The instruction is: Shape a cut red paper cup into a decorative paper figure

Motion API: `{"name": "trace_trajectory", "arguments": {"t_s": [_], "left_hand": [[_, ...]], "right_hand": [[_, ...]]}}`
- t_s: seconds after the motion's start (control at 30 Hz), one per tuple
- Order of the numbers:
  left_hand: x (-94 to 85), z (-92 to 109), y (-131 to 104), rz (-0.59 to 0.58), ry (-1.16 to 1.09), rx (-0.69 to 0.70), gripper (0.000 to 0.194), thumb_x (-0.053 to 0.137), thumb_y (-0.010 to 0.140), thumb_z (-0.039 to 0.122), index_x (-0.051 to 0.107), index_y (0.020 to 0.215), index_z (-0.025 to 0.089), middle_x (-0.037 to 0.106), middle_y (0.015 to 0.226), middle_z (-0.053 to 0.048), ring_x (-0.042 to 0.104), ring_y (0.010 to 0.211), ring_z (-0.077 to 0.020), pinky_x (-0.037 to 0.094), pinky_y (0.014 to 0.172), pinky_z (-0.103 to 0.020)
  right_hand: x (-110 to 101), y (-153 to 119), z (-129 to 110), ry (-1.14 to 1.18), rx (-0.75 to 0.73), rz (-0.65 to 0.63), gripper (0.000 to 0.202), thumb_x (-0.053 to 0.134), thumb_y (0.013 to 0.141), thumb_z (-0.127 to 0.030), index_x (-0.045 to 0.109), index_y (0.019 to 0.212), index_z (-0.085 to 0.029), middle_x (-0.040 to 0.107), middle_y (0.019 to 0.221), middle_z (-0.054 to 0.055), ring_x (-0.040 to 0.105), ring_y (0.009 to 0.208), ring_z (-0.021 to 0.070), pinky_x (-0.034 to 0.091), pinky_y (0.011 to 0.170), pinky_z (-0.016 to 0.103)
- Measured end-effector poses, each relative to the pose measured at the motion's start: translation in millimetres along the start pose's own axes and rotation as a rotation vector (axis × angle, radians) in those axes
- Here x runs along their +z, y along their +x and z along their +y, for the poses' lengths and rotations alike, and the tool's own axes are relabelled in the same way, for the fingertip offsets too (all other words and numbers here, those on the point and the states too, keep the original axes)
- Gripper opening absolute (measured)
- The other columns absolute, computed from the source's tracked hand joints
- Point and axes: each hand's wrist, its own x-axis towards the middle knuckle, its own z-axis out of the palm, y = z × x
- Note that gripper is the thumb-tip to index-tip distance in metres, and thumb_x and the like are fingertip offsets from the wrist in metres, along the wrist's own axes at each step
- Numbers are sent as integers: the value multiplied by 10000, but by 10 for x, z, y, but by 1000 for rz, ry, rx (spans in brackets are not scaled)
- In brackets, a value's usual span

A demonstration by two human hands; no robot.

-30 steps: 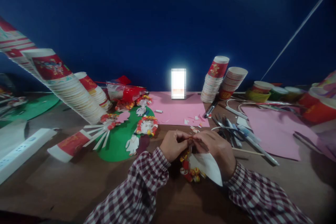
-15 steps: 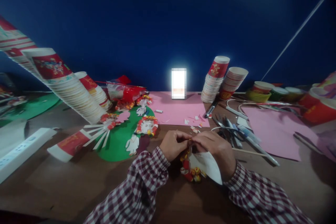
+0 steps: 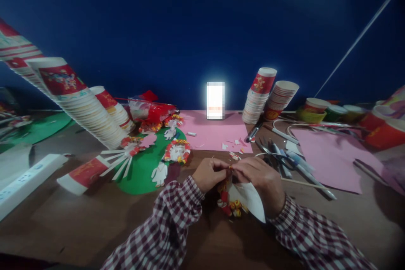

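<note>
Both hands meet over the near middle of the table around a cut paper cup [image 3: 251,200], whose white side faces up and to the right. Red and yellow curled strips [image 3: 232,207] hang from its left edge. My left hand [image 3: 210,175] is closed, thumb and fingers pinching a small red-yellow strip at the top. My right hand [image 3: 262,177] pinches the same spot from the other side, its palm over the white part of the cup. The fingertips hide most of the strip between them.
On the left, a green paper sheet [image 3: 139,179] bears curled-cup flowers and white paper figures. A cup cut into straight strips [image 3: 84,175] lies beside a power strip [image 3: 31,181]. Tall cup stacks [image 3: 85,109] lean behind. Pens and scissors [image 3: 284,160] lie right, near pink paper [image 3: 332,164].
The white part of the cup has tilted slightly down and left, and the curled strips have shifted a little. Both hands stay pinched at nearly the same place.
</note>
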Motion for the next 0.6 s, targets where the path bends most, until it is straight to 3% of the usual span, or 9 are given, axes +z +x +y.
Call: {"name": "trace_trajectory", "arguments": {"t_s": [0.13,0.27,0.43,0.6], "left_hand": [[12,76,-9,24,19,12,227,532,698,281,641,628,94,555,537,-8,442,487,-71,336,463,-180],[9,123,-22,33,62,40,440,476,744,418,463,427,113,396,423,30,346,440,-54,270,434,-190],[26,82,-21,39,80,38,452,475,730,482,492,480,106,343,447,44,288,447,-47,221,420,-187],[41,34,-2,51,9,48,425,501,717,478,569,541,96,398,484,31,327,468,-52,253,445,-181]], "right_hand": [[-3,-4,7,3,-11,-7,165,457,819,-191,619,853,-187,611,827,47,528,805,157,413,722,283],[-12,2,0,-26,-32,-1,150,470,808,-179,616,842,-186,612,825,42,530,805,157,414,738,292],[-1,0,4,-32,-44,33,145,467,807,-167,610,827,-184,618,821,41,529,791,153,417,727,284],[38,-6,40,-48,-63,50,140,481,795,-156,616,818,-186,623,807,22,532,777,137,416,726,260]]}}
